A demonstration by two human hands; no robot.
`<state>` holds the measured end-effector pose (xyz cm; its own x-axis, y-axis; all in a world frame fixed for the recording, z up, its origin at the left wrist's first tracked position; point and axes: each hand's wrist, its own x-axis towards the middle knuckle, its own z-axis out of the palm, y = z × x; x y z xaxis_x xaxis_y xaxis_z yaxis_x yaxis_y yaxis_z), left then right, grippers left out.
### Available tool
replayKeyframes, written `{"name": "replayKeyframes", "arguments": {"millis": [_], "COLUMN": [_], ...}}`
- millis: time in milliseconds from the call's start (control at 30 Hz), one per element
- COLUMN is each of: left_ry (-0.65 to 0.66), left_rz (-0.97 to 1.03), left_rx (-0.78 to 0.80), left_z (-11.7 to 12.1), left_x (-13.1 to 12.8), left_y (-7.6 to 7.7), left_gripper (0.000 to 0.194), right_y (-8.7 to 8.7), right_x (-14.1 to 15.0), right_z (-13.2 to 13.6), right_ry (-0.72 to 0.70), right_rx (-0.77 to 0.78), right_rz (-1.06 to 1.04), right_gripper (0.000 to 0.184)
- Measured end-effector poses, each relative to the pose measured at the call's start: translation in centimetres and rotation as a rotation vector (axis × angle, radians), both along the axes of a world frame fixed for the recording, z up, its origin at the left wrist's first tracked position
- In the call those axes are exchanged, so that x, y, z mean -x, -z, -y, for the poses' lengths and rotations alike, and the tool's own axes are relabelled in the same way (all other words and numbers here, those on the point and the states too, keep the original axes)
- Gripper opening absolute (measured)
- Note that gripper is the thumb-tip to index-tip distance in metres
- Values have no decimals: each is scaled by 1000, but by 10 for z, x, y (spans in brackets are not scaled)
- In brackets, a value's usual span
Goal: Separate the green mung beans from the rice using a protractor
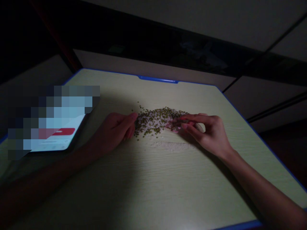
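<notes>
A loose pile of small green beans, which look like mung beans [153, 123], mixed with pale rice-like grains, lies on the table [153, 182]. At the pile's left edge is my left hand [118, 127], fingers curled in and thumb pressed on top; whatever it may hold is hidden. My right hand [207, 129] reaches into the right side, thumb and fingertips drawn together at the beans. What lies between those tips is too dark to make out. Pinkish bits [175, 127] show beside them, and a pale rounded thing [200, 128] is partly hidden behind the right fingers.
In front of the pile is a thin patch of pale grains [172, 146]. A lit tablet-like screen [55, 140], partly blurred out, stands at the left. The table has a blue rim with a raised blue strip [158, 79] at its far edge; pale panels stand behind.
</notes>
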<state>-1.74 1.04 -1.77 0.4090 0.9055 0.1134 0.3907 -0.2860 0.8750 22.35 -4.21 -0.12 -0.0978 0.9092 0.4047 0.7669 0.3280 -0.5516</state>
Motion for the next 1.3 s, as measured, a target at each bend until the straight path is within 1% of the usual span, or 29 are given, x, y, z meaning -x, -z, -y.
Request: {"name": "replayKeyframes", "arguments": {"millis": [167, 433, 667, 967, 1300], "left_ry": [4, 6, 0, 8, -2], "left_rz": [14, -40, -47, -27, -40], "left_rx": [3, 12, 38, 21, 37], "left_z": [0, 3, 3, 2, 5], "left_x": [0, -1, -2, -1, -2], "left_y": [1, -6, -8, -6, -9], "left_gripper": [54, 51, 50, 51, 51], "right_y": [1, 1, 2, 3, 4], "right_x": [1, 1, 3, 3, 4], "right_z": [0, 0, -1, -2, -1], "right_ry": [-20, -23, -26, 33, 35], "right_rx": [-1, 9, 18, 6, 25], "right_rz": [-15, -33, -22, -40, -50], "right_gripper": [18, 17, 18, 18, 19]}}
